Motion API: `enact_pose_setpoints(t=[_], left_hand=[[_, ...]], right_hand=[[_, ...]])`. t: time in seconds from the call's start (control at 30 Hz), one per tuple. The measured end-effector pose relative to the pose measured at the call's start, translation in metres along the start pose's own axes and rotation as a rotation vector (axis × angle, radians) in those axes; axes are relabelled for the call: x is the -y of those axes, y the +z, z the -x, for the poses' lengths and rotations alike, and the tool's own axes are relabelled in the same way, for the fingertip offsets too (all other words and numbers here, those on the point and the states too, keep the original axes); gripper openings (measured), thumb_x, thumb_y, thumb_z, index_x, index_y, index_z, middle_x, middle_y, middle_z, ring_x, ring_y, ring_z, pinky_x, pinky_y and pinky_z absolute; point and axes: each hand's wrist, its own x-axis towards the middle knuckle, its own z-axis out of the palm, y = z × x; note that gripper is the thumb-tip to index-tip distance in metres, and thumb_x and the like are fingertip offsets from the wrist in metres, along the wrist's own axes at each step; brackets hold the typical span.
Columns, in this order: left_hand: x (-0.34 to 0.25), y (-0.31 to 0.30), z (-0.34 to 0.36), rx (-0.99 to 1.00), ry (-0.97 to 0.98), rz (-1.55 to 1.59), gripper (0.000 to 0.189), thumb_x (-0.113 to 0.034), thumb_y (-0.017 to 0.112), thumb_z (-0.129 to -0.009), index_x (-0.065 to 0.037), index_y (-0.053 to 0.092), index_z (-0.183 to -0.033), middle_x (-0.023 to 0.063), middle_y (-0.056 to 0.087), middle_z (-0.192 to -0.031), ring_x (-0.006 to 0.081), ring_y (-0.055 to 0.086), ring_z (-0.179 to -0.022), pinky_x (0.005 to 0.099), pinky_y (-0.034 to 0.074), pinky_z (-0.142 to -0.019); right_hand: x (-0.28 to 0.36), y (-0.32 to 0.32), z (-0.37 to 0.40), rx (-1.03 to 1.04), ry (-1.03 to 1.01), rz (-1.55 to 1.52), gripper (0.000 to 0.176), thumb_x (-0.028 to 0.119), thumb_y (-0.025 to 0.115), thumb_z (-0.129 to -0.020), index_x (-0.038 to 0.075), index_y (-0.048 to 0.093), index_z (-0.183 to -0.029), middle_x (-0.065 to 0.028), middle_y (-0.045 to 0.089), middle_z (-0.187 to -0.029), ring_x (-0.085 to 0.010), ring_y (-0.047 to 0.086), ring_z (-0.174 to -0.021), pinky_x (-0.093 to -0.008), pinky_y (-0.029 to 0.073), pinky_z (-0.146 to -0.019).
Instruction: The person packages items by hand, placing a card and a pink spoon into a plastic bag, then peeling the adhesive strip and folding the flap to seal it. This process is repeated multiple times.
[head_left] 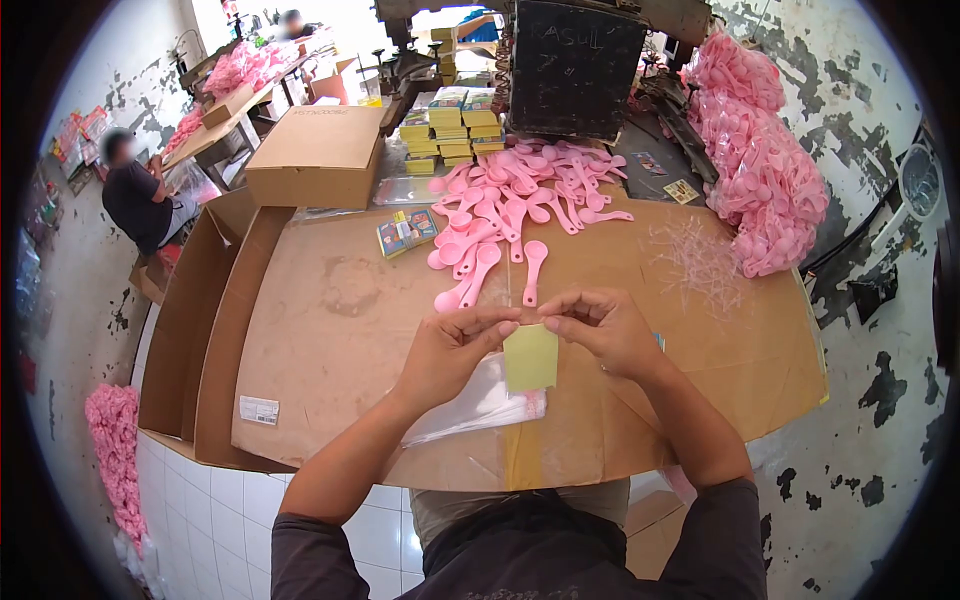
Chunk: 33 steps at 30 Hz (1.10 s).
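A small yellow-green card (530, 362) hangs upright in front of me, over the near part of the cardboard-covered table. My left hand (462, 345) pinches around its upper left corner with thumb and forefinger. At the upper right corner, my right hand (598, 328) has its fingers closed in a similar pinch. Whether clear plastic surrounds the card cannot be made out. Beneath and left of it lies a stack of clear plastic bags (470, 405). Just beyond my fingertips is a single pink measuring spoon (535, 270), with a heap of pink spoons (510, 195) farther back.
A bundle of printed cards (407, 233) lies left of the spoons; stacked card bundles (455, 125) stand behind. A closed cardboard box (315, 150) sits back left, a black machine block (575, 70) at the back. Bagged pink spoons (755, 160) pile up right. Another person (145, 195) sits far left.
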Motion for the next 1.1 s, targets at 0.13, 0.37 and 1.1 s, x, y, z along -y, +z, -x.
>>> enact_pose_setpoints(t=[0.13,0.37,1.1], left_hand=[[0.004,-0.002,0.000,0.011,0.008,0.024,0.026,-0.010,0.070,-0.100,0.001,0.073,-0.123,0.0095,0.077,-0.109,0.0115,0.070,-0.095,0.0269,0.058,-0.086],[0.000,-0.012,0.000,0.129,0.093,-0.032,0.026,-0.009,0.069,-0.099,0.003,0.072,-0.123,0.0115,0.075,-0.114,0.0136,0.070,-0.100,0.0296,0.058,-0.088],[-0.010,-0.003,0.005,0.014,0.054,0.104,0.035,-0.010,0.066,-0.102,0.004,0.063,-0.134,0.0102,0.074,-0.114,0.0127,0.069,-0.101,0.0273,0.058,-0.090]], right_hand=[[-0.004,-0.006,0.000,0.022,0.007,-0.052,0.016,0.002,0.067,-0.099,-0.001,0.073,-0.114,-0.0039,0.072,-0.106,-0.0102,0.067,-0.099,-0.0267,0.054,-0.090],[0.000,-0.015,0.001,0.097,-0.099,0.008,0.018,0.000,0.066,-0.097,-0.001,0.075,-0.112,-0.0064,0.073,-0.106,-0.0119,0.067,-0.095,-0.0279,0.053,-0.087],[0.015,-0.009,0.008,0.213,0.044,0.205,0.034,0.001,0.068,-0.097,-0.002,0.062,-0.130,-0.0050,0.070,-0.108,-0.0094,0.065,-0.097,-0.0267,0.053,-0.086]])
